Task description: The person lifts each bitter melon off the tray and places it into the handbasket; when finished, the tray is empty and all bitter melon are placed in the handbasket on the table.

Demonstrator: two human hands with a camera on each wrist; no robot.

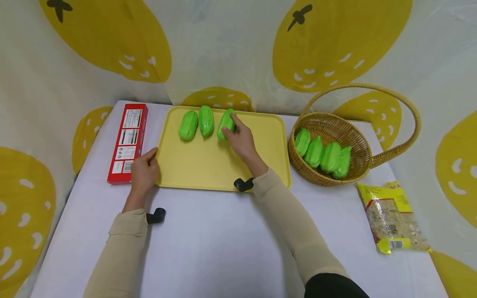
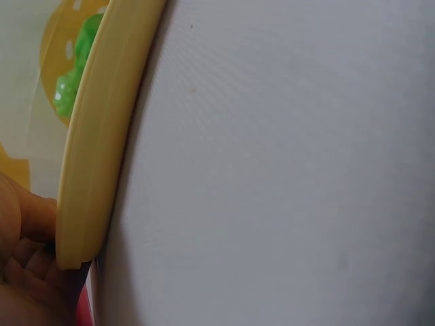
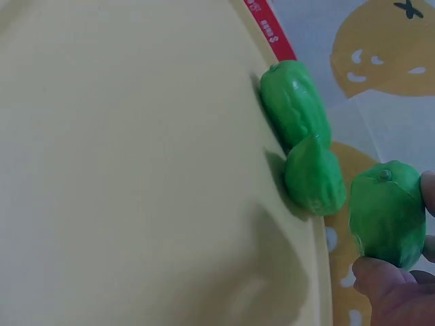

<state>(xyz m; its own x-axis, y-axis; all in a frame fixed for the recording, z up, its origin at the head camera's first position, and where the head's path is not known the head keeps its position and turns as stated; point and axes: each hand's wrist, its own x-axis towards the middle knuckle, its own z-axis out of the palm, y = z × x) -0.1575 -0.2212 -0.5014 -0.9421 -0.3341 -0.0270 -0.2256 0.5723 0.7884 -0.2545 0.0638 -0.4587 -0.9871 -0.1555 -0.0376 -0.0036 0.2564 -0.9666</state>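
Note:
My right hand [image 1: 242, 142] pinches a ridged green toy vegetable [image 1: 225, 124] between thumb and fingers, over the back of the yellow tray [image 1: 193, 165]. In the right wrist view this held vegetable [image 3: 387, 216] shows its stem nub, with fingertips on its sides. Two similar vegetables lie side by side on the tray to its left, the outer one [image 1: 188, 125] and the middle one [image 1: 206, 121]. My left hand [image 1: 144, 171] holds the tray's left edge near the front corner. In the left wrist view its thumb and fingers grip the tray wall [image 2: 102, 136].
A wicker basket [image 1: 357, 165] with a tall handle stands right of the tray, holding several green vegetables [image 1: 330, 157]. A red box [image 1: 139, 120] lies left of the tray. A yellow and clear food packet [image 1: 391, 219] lies at the front right of the white table [image 1: 208, 248].

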